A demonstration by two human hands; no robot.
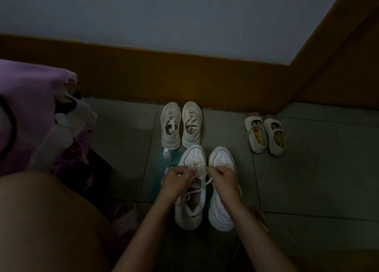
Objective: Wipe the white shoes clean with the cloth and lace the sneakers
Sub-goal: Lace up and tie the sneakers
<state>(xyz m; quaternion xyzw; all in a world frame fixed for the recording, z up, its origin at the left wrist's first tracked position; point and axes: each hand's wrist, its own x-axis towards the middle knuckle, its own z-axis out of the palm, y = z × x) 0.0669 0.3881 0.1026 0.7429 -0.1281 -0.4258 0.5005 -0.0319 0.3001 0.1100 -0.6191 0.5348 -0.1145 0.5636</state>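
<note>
Lacing: both hands were at the throat of the left sneaker [192, 207], which stood on the tiled floor [307, 179] with its toe pointing away from the person.
Left hand [174, 178]: fingers curled, pinching a strand of the pale lace [200, 174] over the left sneaker's eyelets.
Right hand [222, 176]: fingers curled on the lace's other strand, just right of the left sneaker's tongue.
Right sneaker [221, 212]: parallel to the left sneaker, just beside it.
Bottle [167, 154]: small, clear, upright, just left of the left sneaker's toe.
Teal sheet [174, 155]: flat under the bottle, reaching the left sneaker's edge; cloth or mat could not be told.
Cream sneakers [181, 126]: a pair just beyond the left sneaker's toe.
Strap shoes [264, 134]: a pair well right of the left sneaker.
</note>
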